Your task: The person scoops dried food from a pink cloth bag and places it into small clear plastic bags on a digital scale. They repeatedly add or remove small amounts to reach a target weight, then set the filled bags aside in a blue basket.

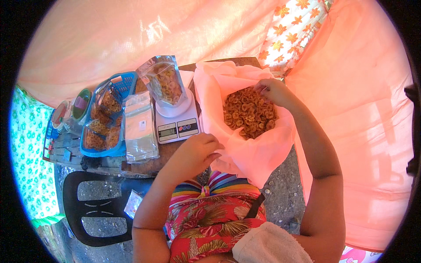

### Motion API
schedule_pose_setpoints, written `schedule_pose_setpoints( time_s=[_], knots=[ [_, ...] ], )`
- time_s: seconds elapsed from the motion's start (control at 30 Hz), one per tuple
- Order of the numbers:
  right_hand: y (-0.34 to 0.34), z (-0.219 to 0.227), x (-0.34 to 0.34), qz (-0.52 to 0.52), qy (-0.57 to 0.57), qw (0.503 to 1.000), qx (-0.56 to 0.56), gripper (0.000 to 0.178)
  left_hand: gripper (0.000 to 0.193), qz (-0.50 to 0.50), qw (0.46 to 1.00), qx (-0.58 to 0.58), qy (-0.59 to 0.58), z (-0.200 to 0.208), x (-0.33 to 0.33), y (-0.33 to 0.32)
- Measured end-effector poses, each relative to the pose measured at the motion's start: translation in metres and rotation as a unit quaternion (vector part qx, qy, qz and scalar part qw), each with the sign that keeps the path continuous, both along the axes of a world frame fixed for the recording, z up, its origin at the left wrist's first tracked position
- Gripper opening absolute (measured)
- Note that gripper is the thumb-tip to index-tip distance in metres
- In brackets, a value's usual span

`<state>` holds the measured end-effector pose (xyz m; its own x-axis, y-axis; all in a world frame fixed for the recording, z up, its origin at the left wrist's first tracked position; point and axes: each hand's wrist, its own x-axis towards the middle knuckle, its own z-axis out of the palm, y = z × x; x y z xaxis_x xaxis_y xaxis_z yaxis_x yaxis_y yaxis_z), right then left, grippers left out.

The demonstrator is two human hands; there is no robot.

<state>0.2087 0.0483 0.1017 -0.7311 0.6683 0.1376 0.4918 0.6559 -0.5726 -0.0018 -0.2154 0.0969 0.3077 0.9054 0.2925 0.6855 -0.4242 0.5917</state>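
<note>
A pile of brown, curled banana-like chips [250,113] lies in a container lined with pink cloth [232,153]; the cloth hides the container. My right hand [274,93] is over the pile's far right edge, its fingertips pinched together; what they hold is too small to make out. By the cloth's near left side, my left hand [197,151] has loosely bent fingers, apart and holding nothing. Just beyond it is a white digital scale [177,128]. A clear-fronted pouch [164,83], partly filled with chips, stands upright on the scale's round platform.
Flat empty pouches [141,131] lie stacked left of the scale. Beside them, a blue basket [127,81] holds several filled packs. Lidded tubs [81,105] stand at the wooden table's far left. A black chair [70,210] is at the near left, and pink sheeting [351,144] hangs around.
</note>
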Motion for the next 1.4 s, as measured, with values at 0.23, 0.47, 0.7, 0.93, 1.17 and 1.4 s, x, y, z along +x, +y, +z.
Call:
schedule_pose_setpoints(
  time_s=[0.23,0.47,0.7,0.93,1.17,1.4],
  knots=[
    [-0.007,-0.008,-0.011,-0.010,-0.049,0.998,0.039,0.014,0.019,0.103,0.988,0.059,-0.100,0.015,-0.013,0.062],
    [-0.031,0.007,-0.018,0.025,0.059,0.995,-0.080,0.021,0.021,0.114,0.932,-0.140,-0.314,-0.021,0.013,0.141],
    [-0.040,-0.001,-0.033,-0.014,0.136,0.986,-0.098,0.020,0.021,0.137,0.870,-0.174,-0.441,-0.029,0.021,0.147],
    [-0.057,0.018,-0.024,-0.067,0.015,0.998,-0.016,0.019,0.012,0.217,0.897,-0.011,-0.385,-0.034,0.015,0.152],
    [-0.060,-0.010,-0.054,-0.097,0.110,0.966,-0.212,0.023,0.011,0.262,0.947,0.164,-0.086,-0.057,0.022,0.160],
    [-0.063,0.024,-0.049,-0.073,0.213,0.928,-0.296,0.022,0.022,0.160,0.958,-0.080,-0.222,-0.048,0.018,0.163]
  ],
)
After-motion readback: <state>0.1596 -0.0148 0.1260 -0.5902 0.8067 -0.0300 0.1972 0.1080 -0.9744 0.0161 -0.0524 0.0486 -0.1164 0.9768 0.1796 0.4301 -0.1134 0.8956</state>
